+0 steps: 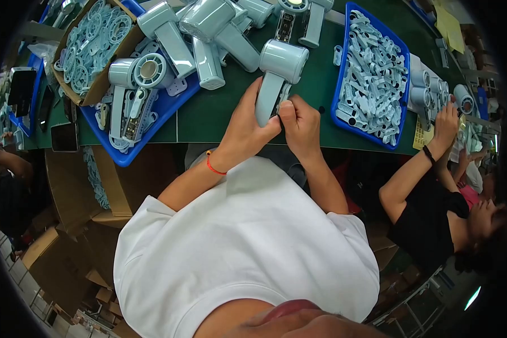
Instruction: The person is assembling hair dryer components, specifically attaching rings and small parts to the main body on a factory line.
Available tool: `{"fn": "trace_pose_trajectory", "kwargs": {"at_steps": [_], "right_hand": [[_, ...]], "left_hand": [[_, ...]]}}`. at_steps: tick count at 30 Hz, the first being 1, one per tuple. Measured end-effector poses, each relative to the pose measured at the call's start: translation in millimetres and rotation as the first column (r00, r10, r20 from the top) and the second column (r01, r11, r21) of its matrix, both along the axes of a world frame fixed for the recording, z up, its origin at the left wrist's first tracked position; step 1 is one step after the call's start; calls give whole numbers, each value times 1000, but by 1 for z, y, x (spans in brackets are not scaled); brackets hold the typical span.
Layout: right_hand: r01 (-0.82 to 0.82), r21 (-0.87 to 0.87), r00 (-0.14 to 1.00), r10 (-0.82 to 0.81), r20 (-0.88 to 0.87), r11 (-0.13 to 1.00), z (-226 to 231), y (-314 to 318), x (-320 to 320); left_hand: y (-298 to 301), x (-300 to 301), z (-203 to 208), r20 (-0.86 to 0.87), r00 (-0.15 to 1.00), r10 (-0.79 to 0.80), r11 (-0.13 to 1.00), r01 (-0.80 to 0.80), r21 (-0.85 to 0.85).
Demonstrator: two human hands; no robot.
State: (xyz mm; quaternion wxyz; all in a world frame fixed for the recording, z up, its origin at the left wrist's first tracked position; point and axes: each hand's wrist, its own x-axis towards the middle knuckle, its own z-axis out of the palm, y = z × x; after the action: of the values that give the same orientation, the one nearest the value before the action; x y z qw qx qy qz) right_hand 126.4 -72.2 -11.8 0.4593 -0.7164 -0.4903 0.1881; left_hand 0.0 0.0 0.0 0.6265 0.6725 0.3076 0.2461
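A light blue-grey handheld fan housing (285, 60), with a drum-shaped head and a long handle, is tilted up in front of my chest over the table's near edge. My left hand (245, 125) is wrapped around the handle from the left, its thumb near the lower end. On the handle's right side, my right hand (302, 125) is closed, its thumb pressing beside the handle's open edge. Dark inner parts show along that edge. Whether the right fingers also pinch a small part is hidden.
Several similar fan housings (208, 19) lie piled at the back. On the left, a blue tray (158, 127) carries fan parts beside a cardboard box (106, 70) of round grilles. A blue tray (336, 104) of small pieces stands right. Farther right, a co-worker's hand (446, 125) handles similar parts.
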Motion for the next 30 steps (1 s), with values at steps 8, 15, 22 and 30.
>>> {"fn": "trace_pose_trajectory", "kwargs": {"at_steps": [8, 15, 22, 30], "right_hand": [[87, -11, 995, -87, -48, 996, 11, 10, 6], [178, 88, 983, -181, 18, 980, 6, 21, -5], [179, 146, 983, -170, -76, 973, 5, 22, -6], [232, 178, 971, -216, -105, 956, -7, 19, -7]], "left_hand": [[-3, -4, -6, -57, 998, 4, 937, 16, 349], [-2, -3, -8, -65, 998, 13, 934, 11, 357], [-5, 0, -14, 27, 996, 84, 993, -86, 85], [-12, 5, -19, 55, 982, 180, 983, -182, 34]]}}
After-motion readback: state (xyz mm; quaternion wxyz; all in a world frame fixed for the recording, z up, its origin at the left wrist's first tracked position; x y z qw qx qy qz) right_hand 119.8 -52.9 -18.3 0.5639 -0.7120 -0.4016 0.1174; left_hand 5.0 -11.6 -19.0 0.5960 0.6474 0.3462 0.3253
